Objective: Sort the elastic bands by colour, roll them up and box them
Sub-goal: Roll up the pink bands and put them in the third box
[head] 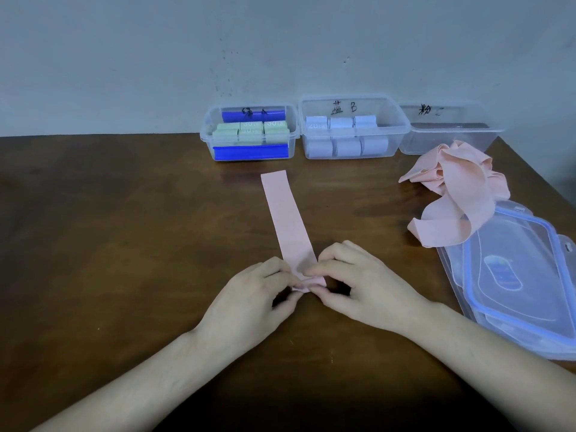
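Both hands (249, 294) (361, 285) pinch a pink band (288, 219) — green box (249, 132), blue box (352, 129) hold rolls.

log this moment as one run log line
step: rolling pink band from near end | left hand: pinching roll | right hand: pinching roll | pink box: no rolls | pink pile: waiting

Three clear boxes (353, 127), two stacked lids (514, 275), one flat pink band (285, 216).
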`<state>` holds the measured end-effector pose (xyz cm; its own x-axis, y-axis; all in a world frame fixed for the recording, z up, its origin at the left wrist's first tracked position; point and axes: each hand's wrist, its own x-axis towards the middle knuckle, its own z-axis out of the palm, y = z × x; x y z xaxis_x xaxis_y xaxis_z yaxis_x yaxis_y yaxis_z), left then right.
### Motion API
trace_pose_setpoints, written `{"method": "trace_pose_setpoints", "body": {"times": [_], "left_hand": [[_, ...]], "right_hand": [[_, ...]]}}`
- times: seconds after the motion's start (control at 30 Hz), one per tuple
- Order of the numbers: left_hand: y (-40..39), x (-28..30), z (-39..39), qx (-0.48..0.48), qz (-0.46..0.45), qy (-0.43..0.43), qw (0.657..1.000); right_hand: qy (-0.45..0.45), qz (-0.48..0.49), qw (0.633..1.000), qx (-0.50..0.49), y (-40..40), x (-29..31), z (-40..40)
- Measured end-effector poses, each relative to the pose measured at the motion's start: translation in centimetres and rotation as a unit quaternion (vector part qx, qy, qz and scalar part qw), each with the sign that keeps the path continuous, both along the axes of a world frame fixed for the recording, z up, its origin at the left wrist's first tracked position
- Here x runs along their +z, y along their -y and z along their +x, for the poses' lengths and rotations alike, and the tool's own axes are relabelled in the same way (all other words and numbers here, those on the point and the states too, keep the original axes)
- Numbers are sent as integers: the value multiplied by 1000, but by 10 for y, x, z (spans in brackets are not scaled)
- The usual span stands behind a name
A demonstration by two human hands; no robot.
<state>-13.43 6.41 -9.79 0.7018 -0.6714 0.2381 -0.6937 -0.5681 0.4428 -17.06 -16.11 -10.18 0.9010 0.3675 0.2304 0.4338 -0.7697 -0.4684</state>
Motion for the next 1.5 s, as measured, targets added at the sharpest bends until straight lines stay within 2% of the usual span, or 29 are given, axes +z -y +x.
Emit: {"method": "trace_pose_setpoints", "body": {"times": [0.27, 0.43, 0.8, 1.1, 1.33, 1.5], "left_hand": [[0, 1, 7, 6, -29, -18, 999], [0, -2, 14, 7, -17, 0, 1000], [0, -4, 23, 6, -6, -1, 1000], [2, -3, 32, 34, -7, 5, 999], [4, -4, 38, 11, -17, 35, 999], [6, -3, 47, 41, -13, 28, 999]], "right_hand": [[-6, -14, 1000, -6, -1, -2, 8], [14, -7, 999, -36, -4, -4, 13], [4, -30, 999, -30, -4, -1, 22], [41, -32, 998, -42, -3, -5, 28], [53, -52, 996, -54, -5, -4, 36], [63, -42, 995, -67, -6, -6, 37]]}}
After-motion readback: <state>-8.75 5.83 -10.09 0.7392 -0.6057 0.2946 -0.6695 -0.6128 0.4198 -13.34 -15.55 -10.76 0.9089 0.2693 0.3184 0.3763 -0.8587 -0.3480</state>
